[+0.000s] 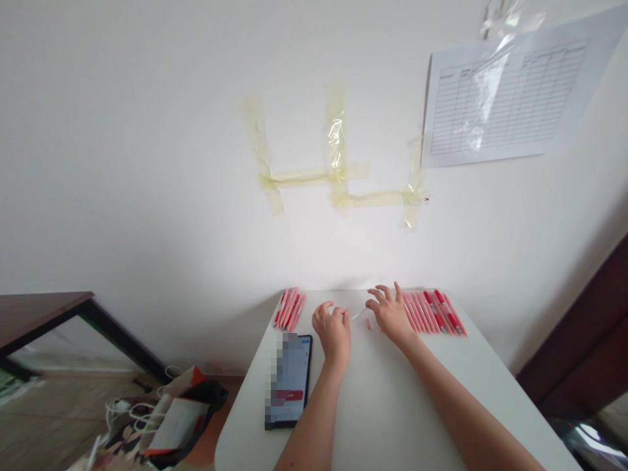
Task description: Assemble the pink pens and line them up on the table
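A thin pale stick, like a pen refill (360, 313), stretches between my two hands above the table. My right hand (393, 318) pinches its upper right end between thumb and index finger, other fingers spread. My left hand (334, 332) is at the lower left end, thumb and index finger pressed together; whether they grip the refill's tip or something else is too small to tell. Just below the refill lies a small pink pen part (369, 324). To the right is a row of pink pens (426, 313), some with red parts, partly behind my right hand.
A bunch of pink and red pens (289, 309) lies at the table's back left corner. Nearer, a phone (294, 373) rests left of my left forearm. The white table (383, 412) meets a wall (171, 163). Bags and cables (167, 418) sit on the floor at left.
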Tool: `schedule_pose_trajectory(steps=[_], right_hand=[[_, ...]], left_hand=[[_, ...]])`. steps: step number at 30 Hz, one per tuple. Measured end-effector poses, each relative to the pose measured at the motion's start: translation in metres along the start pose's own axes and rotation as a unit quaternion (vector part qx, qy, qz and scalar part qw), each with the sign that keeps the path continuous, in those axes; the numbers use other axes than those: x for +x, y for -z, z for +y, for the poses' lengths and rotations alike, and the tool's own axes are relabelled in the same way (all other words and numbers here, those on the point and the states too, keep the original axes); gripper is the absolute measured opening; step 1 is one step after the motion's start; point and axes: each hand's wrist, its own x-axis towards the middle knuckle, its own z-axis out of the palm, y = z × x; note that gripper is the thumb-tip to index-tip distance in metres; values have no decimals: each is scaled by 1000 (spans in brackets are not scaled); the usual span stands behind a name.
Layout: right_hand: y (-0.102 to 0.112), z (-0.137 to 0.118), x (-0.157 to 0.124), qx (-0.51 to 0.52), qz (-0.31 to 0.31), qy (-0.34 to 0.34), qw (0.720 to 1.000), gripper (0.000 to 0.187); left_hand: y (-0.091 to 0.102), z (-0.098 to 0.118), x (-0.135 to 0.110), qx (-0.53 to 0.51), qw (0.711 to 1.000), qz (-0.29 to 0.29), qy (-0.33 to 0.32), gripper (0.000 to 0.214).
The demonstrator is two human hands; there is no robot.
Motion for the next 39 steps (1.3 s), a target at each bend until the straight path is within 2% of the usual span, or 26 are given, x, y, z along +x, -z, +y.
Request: schedule_pose_trajectory(steps=[7, 13, 24, 39], right_hand=[[16, -3, 0, -5, -4, -31, 1000, 31], [18, -2, -5, -7, 1, -60, 998, 34], [13, -1, -8, 1, -8, -63, 998, 34], [18, -3, -8, 29, -12, -18, 999, 25]], left_hand=[[-2, -2, -1, -17, 1000, -7, -1, 14], [-4, -3, 1, -31, 999, -10, 13, 12], [-6, -4, -1, -38, 999, -15, -6, 13], [-7, -3, -2, -39, 997, -45, -39, 14]])
